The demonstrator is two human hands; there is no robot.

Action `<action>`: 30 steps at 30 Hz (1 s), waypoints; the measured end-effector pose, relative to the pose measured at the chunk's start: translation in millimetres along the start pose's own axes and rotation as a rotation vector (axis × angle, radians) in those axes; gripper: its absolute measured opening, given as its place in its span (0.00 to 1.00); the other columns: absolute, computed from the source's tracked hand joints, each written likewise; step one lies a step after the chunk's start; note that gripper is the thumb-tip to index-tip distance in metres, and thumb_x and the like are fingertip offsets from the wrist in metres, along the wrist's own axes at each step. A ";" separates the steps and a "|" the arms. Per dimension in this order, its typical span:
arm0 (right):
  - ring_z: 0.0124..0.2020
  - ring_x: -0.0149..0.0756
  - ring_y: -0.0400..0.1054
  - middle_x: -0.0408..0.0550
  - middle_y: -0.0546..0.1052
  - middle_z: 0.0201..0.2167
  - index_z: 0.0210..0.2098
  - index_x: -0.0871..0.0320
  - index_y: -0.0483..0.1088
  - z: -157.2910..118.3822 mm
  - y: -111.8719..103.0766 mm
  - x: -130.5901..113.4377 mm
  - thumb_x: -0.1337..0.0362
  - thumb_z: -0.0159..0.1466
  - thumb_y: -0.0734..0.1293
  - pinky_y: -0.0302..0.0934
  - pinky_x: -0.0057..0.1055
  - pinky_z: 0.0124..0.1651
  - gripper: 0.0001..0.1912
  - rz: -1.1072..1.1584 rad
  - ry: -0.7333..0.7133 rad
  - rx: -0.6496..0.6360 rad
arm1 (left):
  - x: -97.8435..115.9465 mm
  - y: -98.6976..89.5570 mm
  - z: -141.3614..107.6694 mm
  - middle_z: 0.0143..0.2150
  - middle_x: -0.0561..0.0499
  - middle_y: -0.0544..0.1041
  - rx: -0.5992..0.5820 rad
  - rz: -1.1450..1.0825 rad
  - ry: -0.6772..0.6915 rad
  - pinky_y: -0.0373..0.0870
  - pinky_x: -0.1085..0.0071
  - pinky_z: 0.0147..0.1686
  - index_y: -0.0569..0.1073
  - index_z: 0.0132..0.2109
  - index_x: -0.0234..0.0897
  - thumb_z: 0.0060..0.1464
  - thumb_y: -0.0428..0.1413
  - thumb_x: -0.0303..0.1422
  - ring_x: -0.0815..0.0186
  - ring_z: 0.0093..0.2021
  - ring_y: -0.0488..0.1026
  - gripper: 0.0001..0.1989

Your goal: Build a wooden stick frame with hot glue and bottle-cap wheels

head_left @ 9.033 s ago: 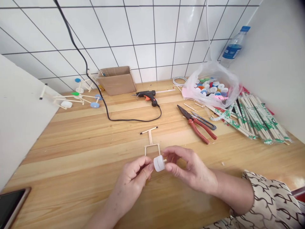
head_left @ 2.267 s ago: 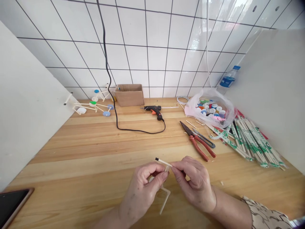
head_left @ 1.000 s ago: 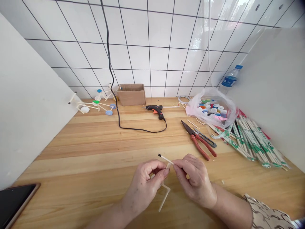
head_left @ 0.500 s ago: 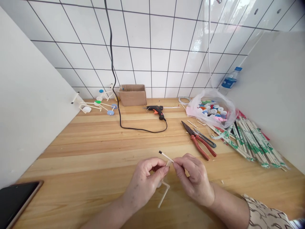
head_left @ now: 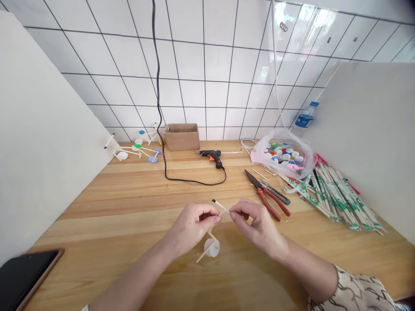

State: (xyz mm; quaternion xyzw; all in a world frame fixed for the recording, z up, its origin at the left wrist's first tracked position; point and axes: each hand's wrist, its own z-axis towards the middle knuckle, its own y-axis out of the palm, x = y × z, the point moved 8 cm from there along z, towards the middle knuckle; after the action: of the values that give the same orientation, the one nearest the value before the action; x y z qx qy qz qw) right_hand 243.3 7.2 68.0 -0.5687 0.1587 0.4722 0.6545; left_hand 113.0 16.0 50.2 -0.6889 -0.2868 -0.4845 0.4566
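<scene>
Right hand (head_left: 259, 226): grasping a black-tipped wooden stick (head_left: 221, 207) — pinched at its end
Left hand (head_left: 191, 226): curled just beside it — grip hidden, cannot tell
Near them: white bottle-cap wheel (head_left: 212, 248)

"Where does the camera sit?"

"On the person's head, the only view, facing forward and down."

"How near is it?"

"Close above the left hand (head_left: 191, 226) and right hand (head_left: 259, 226), yet wide enough to take in the wooden table (head_left: 97, 207) back to the tiled wall (head_left: 207, 86)."

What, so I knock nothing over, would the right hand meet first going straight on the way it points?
The right hand would probably meet the left hand first, just ahead of its fingertips; depth is unclear.
</scene>
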 end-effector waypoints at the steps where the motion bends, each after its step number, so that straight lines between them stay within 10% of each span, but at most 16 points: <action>1: 0.25 0.31 0.63 0.44 0.71 0.22 0.28 0.60 0.72 3.8 3.2 4.6 0.68 0.62 0.61 0.57 0.27 0.30 0.09 0.009 0.041 -0.024 | 0.3 -3.5 3.5 0.22 0.56 0.63 -0.005 0.037 0.003 0.57 0.75 0.25 0.72 0.25 0.34 0.52 0.52 0.34 0.70 0.24 0.59 0.11; 14: 0.22 0.28 0.64 0.43 0.75 0.22 0.26 0.60 0.71 29.1 48.6 59.4 0.72 0.57 0.61 0.55 0.22 0.24 0.07 -0.108 0.265 -0.216 | -44.3 -14.9 45.6 0.27 0.52 0.75 -0.050 0.222 -0.019 0.64 0.74 0.28 0.75 0.32 0.35 0.49 0.51 0.30 0.66 0.28 0.69 0.08; 30: 0.24 0.33 0.65 0.45 0.73 0.22 0.26 0.58 0.67 15.4 47.7 45.2 0.72 0.57 0.62 0.54 0.26 0.29 0.05 -0.281 0.148 -0.258 | -35.7 -6.1 39.2 0.27 0.51 0.74 0.125 0.605 0.185 0.64 0.67 0.35 0.72 0.26 0.35 0.51 0.54 0.21 0.62 0.32 0.70 0.09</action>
State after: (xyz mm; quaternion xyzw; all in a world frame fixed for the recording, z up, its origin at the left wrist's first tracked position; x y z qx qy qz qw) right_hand 222.9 36.4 10.6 -0.6975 0.0634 0.3497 0.6222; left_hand 110.8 55.8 14.7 -0.6664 -0.0552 -0.3688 0.6456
